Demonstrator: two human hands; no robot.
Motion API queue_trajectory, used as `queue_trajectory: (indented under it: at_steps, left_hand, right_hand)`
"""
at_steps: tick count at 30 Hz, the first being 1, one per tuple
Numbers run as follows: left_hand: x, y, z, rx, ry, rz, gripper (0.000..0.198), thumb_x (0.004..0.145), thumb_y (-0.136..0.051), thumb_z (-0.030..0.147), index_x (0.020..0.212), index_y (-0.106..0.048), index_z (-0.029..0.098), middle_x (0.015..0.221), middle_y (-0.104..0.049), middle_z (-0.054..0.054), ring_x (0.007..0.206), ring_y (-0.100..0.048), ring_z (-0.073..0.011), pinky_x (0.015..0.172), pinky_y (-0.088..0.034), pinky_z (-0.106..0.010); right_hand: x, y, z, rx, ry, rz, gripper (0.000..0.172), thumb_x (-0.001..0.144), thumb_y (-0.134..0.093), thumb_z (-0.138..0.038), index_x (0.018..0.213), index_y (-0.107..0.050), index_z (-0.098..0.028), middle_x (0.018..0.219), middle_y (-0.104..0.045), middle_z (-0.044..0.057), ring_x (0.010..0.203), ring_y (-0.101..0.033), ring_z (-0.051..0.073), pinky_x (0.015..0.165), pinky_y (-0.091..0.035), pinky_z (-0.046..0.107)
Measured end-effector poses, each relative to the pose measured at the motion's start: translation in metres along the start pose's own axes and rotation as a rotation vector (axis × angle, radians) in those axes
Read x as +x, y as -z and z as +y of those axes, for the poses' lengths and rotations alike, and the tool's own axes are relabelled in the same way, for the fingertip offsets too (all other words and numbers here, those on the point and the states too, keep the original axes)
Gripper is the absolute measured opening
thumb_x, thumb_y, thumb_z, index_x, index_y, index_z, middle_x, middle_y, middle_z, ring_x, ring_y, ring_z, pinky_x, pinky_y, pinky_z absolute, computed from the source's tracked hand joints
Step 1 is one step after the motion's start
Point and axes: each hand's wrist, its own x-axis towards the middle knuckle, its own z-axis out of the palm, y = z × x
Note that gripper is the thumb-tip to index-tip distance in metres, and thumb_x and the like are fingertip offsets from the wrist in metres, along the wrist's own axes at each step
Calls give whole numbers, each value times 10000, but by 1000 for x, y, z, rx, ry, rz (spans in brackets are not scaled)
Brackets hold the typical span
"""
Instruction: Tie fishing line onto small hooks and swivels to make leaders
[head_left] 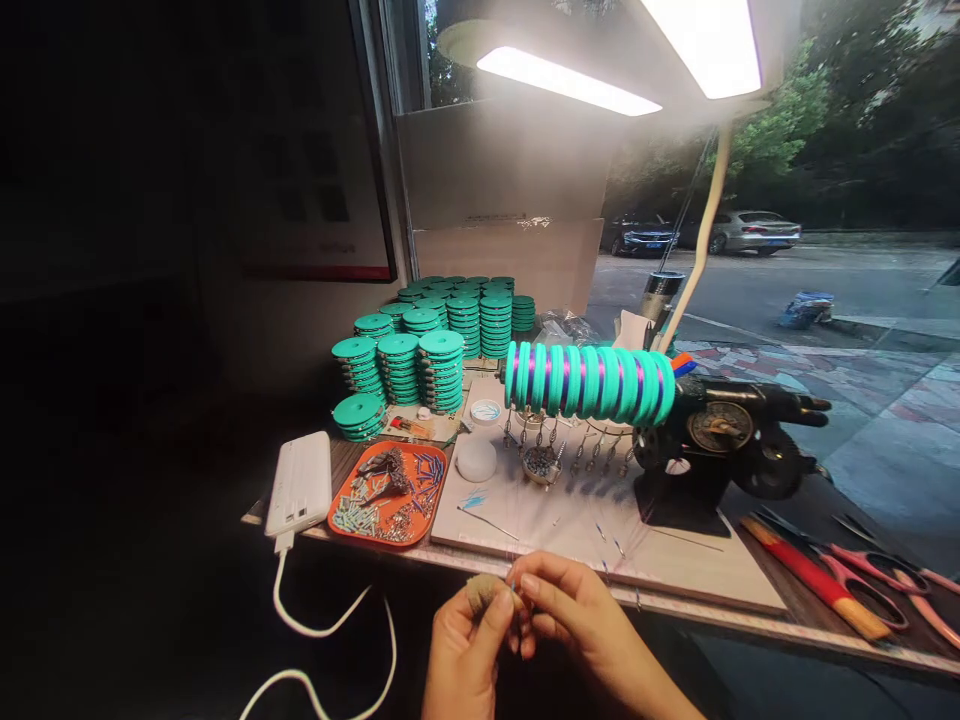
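My left hand (474, 640) is closed in a pinch below the table's front edge, a tan wrap round its index finger. Beside it my right hand (577, 605) pinches too, and the fingertips of both meet. A tiny bluish piece (513, 587) shows between them; its kind is too small to make out. Beyond the hands, a row of teal foam spools (589, 382) wound with purple line sits on a black winding machine (724, 425). Metal swivels (553, 430) dangle under the spools. Thin lines with small blue-and-white pieces (619, 548) hang over the pale board (540, 555).
An orange tray (442, 500) of small parts and a white power bank (300, 485) with a cable lie left. Behind stand stacks of teal spools (441, 370). A round white container (476, 460) and a bowl of beads (541, 465) sit mid-board. Scissors (874, 590) lie right.
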Motion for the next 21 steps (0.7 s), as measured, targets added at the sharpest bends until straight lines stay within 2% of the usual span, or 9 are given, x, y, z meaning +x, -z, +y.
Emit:
queue_trajectory:
  at_steps: [5,13,21]
  left_hand:
    - [1,3,-3,30,9,-13,276,682,-691,333,535,-567,135,512,-509,13,536,-432,-106,554,-348,-236]
    - [2,7,-4,185,-41,-37,355,680,-667,418,479,-525,162,494,-501,4,531,-448,-135,578,-357,-259]
    - [0,5,3,170,50,-57,302,644,-701,393,518,-594,141,533,-552,-13,542,-457,-128,567,-342,-250]
  right_hand:
    - [1,-2,0,-41,34,12,328,660,-724,-417,713,-568,-134,525,-566,-28,466,-517,75,500,-406,199]
    - [2,-4,-1,-4,-14,-37,369,657,-709,-459,706,-511,-150,556,-516,-49,447,-484,52,457,-386,171]
    - [1,1,-2,-23,4,-90,334,708,-673,-443,726,-503,-156,551,-526,-44,474,-517,68,464,-360,168]
